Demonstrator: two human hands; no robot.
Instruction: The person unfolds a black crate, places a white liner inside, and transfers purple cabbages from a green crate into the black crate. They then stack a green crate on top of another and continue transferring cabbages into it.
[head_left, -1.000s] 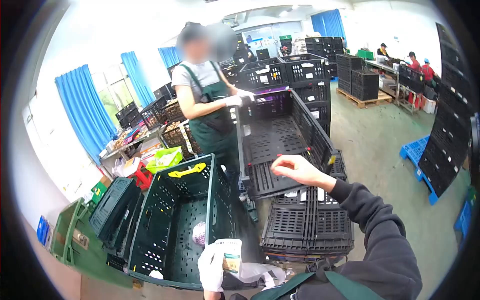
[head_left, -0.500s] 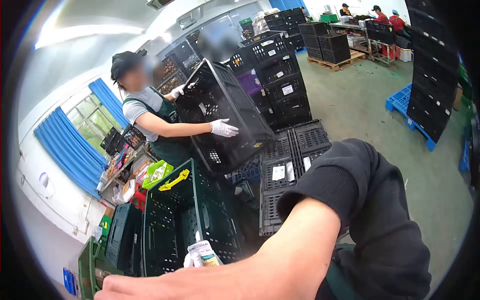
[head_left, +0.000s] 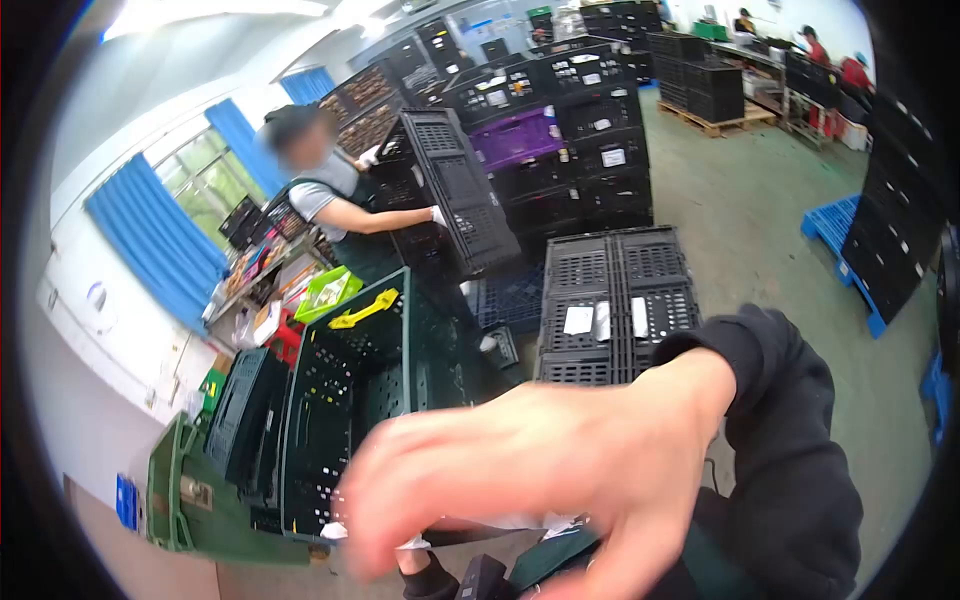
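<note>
My right hand (head_left: 540, 460) is bare and reaches across the front of the view, blurred, with its thumb apart from the fingers and nothing visible in it. It overlaps the near end of a dark green crate (head_left: 408, 340) with a yellow handle (head_left: 365, 309). Below it, my left hand (head_left: 412, 543) shows only as a bit of white glove and wrist at the crate's near end; its fingers are hidden. Behind the right wrist lies a stack of folded black crates (head_left: 575, 270) with white labels on top.
A person (head_left: 335, 200) in white gloves holds a tilted black crate (head_left: 460, 190) across from me. Tall crate stacks (head_left: 605, 130), one with a purple crate (head_left: 517, 138), stand behind. A green bin (head_left: 190, 490) is at left. Blue pallets (head_left: 835, 225) lie at right.
My right hand has swung up and right, off the lower left. The view has shifted. The packet with a barcode label is no longer visible. The person's crate has tipped more upright.
</note>
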